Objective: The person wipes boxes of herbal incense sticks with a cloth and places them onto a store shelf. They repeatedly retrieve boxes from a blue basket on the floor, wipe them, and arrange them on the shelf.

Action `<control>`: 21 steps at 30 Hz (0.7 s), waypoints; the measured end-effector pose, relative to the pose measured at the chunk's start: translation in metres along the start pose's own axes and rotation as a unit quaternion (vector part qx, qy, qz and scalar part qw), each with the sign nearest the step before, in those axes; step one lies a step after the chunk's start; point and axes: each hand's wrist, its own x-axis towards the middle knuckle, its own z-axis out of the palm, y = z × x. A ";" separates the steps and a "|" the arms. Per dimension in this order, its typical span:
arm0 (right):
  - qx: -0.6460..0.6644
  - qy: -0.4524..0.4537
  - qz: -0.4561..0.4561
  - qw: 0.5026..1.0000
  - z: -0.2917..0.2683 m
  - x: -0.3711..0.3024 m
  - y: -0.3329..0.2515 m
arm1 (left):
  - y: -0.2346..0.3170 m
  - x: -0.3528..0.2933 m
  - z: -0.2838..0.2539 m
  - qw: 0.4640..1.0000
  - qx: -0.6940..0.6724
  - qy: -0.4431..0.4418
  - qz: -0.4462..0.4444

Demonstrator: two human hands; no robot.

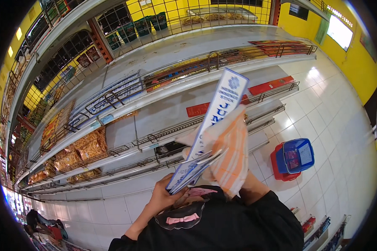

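Note:
My left hand (165, 195) is closed around the lower ends of several long, flat white-and-blue incense boxes (225, 97). One box stands out past the rest, tilted up and to the right. An orange-and-white striped cloth (231, 152) lies over my right hand and against the middle of this box. My right wrist (252, 189) shows below the cloth, while the fingers are mostly covered. The cloth's left part is smeared by motion. Both hands are in front of my black shirt, near the shelf rack.
Ahead stands a tiered grey shelf (171, 48) with wire rails. It carries white-and-blue packs (109, 91), red flat packs (271, 85) and bagged snacks (92, 144). A blue basket (298, 155) sits over a red one on the tiled floor, right. Another person (44, 224) crouches far lower left.

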 end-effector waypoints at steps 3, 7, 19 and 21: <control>-0.042 -0.047 -0.031 0.998 0.017 -0.040 -0.009 | 0.003 0.004 -0.001 0.998 -0.036 0.013 -0.039; -0.059 -0.103 -0.070 0.990 0.032 -0.060 -0.010 | 0.005 0.000 -0.004 0.990 -0.133 0.032 -0.032; -0.170 -0.208 -0.187 0.945 0.008 -0.030 -0.021 | 0.017 0.002 -0.021 0.934 -0.349 -0.002 0.080; -0.190 -0.222 -0.207 0.934 0.014 -0.034 -0.019 | 0.020 0.005 -0.021 0.935 -0.353 0.022 0.038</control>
